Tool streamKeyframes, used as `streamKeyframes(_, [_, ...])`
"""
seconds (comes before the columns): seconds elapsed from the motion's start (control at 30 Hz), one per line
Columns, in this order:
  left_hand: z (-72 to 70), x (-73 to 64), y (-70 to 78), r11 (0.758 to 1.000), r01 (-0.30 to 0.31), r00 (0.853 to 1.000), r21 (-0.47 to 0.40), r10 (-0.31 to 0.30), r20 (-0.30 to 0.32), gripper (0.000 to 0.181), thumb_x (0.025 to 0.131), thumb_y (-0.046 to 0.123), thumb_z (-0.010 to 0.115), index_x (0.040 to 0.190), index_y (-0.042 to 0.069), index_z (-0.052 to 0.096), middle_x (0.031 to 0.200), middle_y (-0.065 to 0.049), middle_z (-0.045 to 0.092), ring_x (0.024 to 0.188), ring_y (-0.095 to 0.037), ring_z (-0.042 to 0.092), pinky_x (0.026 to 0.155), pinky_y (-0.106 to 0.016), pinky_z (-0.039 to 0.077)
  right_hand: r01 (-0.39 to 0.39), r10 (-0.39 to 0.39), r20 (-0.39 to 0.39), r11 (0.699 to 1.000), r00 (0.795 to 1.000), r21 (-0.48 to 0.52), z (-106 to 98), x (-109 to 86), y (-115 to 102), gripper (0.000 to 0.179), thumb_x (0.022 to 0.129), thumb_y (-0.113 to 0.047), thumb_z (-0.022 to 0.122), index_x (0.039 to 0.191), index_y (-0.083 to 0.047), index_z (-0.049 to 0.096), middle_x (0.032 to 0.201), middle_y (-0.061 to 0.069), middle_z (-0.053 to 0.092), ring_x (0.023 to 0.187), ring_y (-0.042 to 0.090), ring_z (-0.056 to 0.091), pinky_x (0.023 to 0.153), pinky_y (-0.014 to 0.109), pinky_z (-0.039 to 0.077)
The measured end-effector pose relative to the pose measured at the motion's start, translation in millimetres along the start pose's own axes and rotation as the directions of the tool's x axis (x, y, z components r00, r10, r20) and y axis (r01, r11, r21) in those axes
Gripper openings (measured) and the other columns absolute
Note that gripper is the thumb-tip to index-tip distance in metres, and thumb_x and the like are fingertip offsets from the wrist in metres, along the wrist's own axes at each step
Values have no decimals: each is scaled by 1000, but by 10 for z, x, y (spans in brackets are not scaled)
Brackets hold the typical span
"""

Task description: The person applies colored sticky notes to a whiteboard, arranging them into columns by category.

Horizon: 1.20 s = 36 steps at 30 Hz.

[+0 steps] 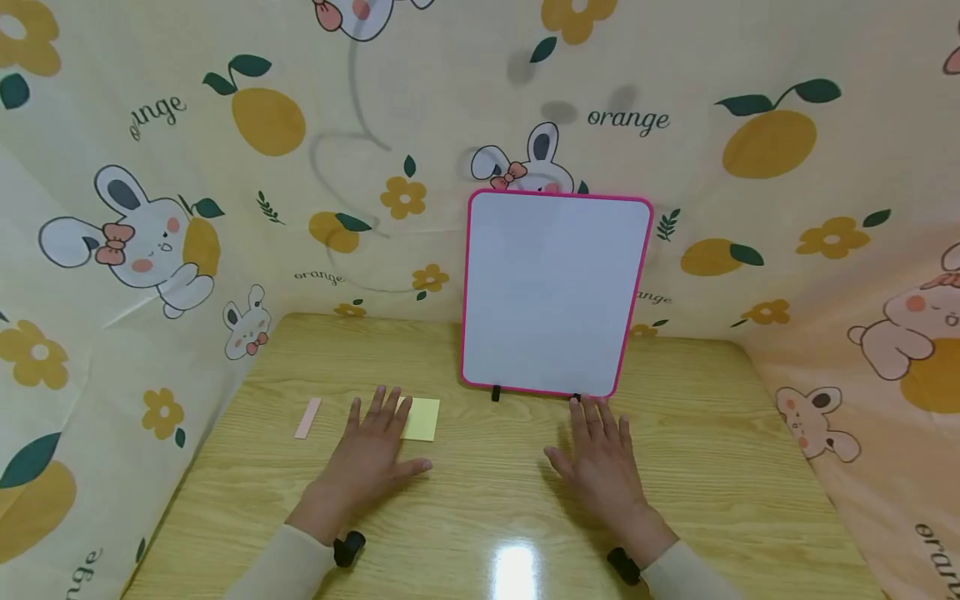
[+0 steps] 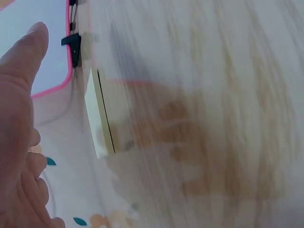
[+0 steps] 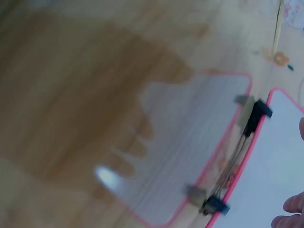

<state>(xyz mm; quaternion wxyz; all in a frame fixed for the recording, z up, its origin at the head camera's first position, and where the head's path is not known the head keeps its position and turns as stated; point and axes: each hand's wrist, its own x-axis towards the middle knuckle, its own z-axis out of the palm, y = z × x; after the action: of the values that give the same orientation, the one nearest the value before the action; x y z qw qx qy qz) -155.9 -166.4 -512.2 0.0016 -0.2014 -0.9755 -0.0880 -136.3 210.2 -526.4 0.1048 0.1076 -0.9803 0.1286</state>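
Note:
My left hand (image 1: 372, 454) is spread flat, palm down, with nothing in its grasp. Its fingers overlap the left side of a yellow sticky note pad (image 1: 423, 420) in the head view. The left wrist view shows the pad (image 2: 99, 116) edge-on, apart from the hand above it. A narrow pink paper strip (image 1: 307, 418) lies left of that hand. My right hand (image 1: 602, 467), also spread and holding nothing, has its fingertips in front of the lower right corner of a pink-framed whiteboard (image 1: 555, 292). The board leans back on small black feet (image 1: 496, 393).
A pale wooden table (image 1: 480, 500) with a glossy surface fills the lower part of the head view. Patterned cloth (image 1: 435, 100) with rabbits and oranges rises at the back and both sides. Each wrist wears a black strap piece (image 1: 349, 549).

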Motion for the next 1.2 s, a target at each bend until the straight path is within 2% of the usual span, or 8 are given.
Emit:
streamKeyframes(0.1, [-8,-38,-60,1000,13,999,-25,-13,-32,103,96,68,63,165,0,29,173,-24,23,162,-44,14,128,-72,10,31,-31,-7,1000,1000,-1,32,33,-152,88,101,-49,68,163,2,33,169,25,33,158,46,26,125,74,20])
streamKeyframes(0.27, [7,-69,-166,997,22,999,-68,-25,-44,98,97,62,66,165,0,31,173,-23,24,162,-43,15,128,-72,12,96,-96,13,995,995,-7,116,129,-452,82,103,-49,64,161,3,37,168,23,35,158,45,27,125,71,25])
streamKeyframes(0.47, [84,-103,-285,992,13,1000,-124,-14,-13,94,99,56,67,166,1,29,172,-24,27,162,-43,16,129,-69,14,192,-191,56,981,980,-17,248,246,-814,76,104,-45,63,159,2,40,167,21,39,156,42,33,125,68,29])
streamKeyframes(0.57, [116,-125,-318,987,5,1000,-160,-2,24,95,99,55,67,165,0,28,172,-24,26,162,-43,16,130,-67,14,252,-248,88,967,965,-32,328,296,-983,74,104,-44,63,158,2,43,165,20,42,155,41,36,124,68,31])
streamKeyframes(0.7, [130,-137,-322,979,-13,997,-205,28,73,96,98,56,68,165,-1,29,173,-22,24,162,-43,15,130,-67,13,305,-289,186,950,939,-63,419,353,-1184,72,107,-47,56,161,-3,39,169,15,38,159,36,31,126,65,29])
streamKeyframes(0.93, [142,-135,-345,983,-33,987,-183,61,148,100,95,64,67,165,2,32,173,-18,25,162,-42,14,129,-69,12,390,-344,301,915,889,-105,474,439,-1427,67,109,-48,48,164,-10,38,172,6,34,162,28,27,128,62,29])
streamKeyframes(1.1, [172,-151,-357,983,-44,985,-178,73,159,103,93,67,68,165,4,32,174,-15,25,163,-40,14,129,-69,11,447,-370,386,885,845,-130,513,474,-1520,68,110,-52,43,166,-13,34,174,3,29,163,24,24,129,61,28])
streamKeyframes(1.2, [167,-162,-337,982,-58,984,-182,86,153,102,92,66,69,165,3,33,174,-16,26,162,-41,15,128,-70,13,451,-363,422,883,831,-128,528,484,-1538,69,111,-54,39,166,-14,33,174,1,28,163,23,23,130,60,26])
